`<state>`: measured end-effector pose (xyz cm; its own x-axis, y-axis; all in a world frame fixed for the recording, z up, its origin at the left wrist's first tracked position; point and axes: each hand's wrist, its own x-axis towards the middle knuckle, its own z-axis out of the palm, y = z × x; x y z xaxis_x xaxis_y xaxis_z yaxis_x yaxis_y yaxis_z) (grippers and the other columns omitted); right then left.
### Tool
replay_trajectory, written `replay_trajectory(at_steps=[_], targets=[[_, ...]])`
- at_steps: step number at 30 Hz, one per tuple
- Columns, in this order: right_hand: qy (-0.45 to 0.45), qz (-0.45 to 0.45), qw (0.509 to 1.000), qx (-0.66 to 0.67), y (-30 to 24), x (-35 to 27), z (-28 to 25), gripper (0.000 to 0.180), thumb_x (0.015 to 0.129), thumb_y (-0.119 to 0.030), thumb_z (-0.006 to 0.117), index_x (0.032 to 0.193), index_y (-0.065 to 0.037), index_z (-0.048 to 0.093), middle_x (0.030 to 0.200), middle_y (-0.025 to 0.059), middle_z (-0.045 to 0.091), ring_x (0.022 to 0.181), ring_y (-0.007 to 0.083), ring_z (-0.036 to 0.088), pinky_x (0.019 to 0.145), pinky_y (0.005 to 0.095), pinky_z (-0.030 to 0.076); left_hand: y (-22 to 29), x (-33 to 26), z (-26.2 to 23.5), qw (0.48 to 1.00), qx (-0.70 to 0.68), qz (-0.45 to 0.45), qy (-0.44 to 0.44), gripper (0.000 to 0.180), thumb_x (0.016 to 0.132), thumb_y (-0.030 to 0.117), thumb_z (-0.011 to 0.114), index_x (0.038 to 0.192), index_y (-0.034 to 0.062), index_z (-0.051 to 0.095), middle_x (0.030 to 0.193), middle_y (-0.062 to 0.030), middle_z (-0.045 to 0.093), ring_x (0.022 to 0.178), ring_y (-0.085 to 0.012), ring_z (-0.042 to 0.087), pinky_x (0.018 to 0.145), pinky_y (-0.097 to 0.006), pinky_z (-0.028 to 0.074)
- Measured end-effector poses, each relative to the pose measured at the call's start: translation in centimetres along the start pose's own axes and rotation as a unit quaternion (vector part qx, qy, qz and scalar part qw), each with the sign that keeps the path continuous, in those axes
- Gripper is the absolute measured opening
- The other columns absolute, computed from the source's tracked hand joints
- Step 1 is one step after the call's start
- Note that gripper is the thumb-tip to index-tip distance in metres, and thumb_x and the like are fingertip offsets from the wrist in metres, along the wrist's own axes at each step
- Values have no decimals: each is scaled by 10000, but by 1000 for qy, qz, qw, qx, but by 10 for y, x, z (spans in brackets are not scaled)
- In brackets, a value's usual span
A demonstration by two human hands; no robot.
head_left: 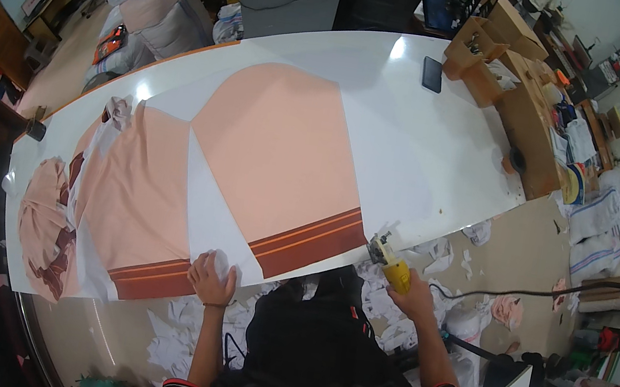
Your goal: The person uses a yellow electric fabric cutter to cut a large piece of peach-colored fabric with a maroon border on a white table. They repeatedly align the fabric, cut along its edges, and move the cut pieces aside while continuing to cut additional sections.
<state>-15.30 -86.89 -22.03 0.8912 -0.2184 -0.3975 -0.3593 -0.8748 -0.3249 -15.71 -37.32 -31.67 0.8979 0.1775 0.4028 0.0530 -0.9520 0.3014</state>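
My right hand (pixel 413 297) is wrapped round a yellow handheld electric fabric cutter (pixel 396 275), with a black cord trailing to the right. The cutter's metal head is at the table's near edge, by the right corner of a peach fabric panel (pixel 277 148) with a dark red-brown, orange-striped band along its near side. My left hand (pixel 211 279) lies with fingers apart at the near edge, on white material (pixel 209 214) between this panel and a second, wrinkled peach panel (pixel 141 175). Further left, peach and dark red fabric (pixel 45 208) is bunched up.
A black phone (pixel 432 74) lies near the far edge of the white table (pixel 408 140). Cardboard boxes (pixel 528 123) stand at its right end. White scraps (pixel 180 347) litter the floor, and the cord (pixel 522 290) crosses on the right. Stuffed sacks (pixel 157 7) stand behind the table.
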Motion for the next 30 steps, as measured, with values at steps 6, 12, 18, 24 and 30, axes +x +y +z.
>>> replay_trajectory(at_steps=[6,12,18,24,30], targets=[[-1,-2,1000,-2,-18,12,-8,682,778,-479,817,1264,-72,566,986,276,732,965,486,713,838,565,572,1,1,-2,1000,2,-11,-1,576,849,372,754,1306,46,626,1313,-181,577,1229,-388,520,1067,-538,378],[1,-1,1000,-11,-23,21,-10,690,778,-465,824,1276,-60,570,988,281,729,963,491,705,840,556,567,3,2,-1,1000,12,-13,-4,583,836,381,761,1297,48,636,1306,-177,577,1223,-388,521,1059,-539,386],[-13,-8,1000,-9,-30,36,-8,680,780,-459,822,1263,-48,576,979,284,729,956,487,708,817,551,573,-1,-1,1,1000,16,-12,3,582,833,385,761,1291,48,636,1314,-177,569,1221,-395,514,1054,-548,385],[0,-11,1000,2,-37,50,-5,646,779,-461,812,1207,-40,573,967,282,727,942,492,707,812,564,568,0,1,1,1000,13,-10,2,581,823,384,769,1282,52,639,1309,-172,571,1206,-393,516,1036,-542,393],[15,-23,1000,8,-60,75,-13,639,769,-478,798,1198,-64,565,964,285,723,953,504,704,824,589,564,1,4,0,1000,12,-14,1,582,817,390,766,1274,53,642,1297,-166,578,1193,-387,524,1024,-538,400]])
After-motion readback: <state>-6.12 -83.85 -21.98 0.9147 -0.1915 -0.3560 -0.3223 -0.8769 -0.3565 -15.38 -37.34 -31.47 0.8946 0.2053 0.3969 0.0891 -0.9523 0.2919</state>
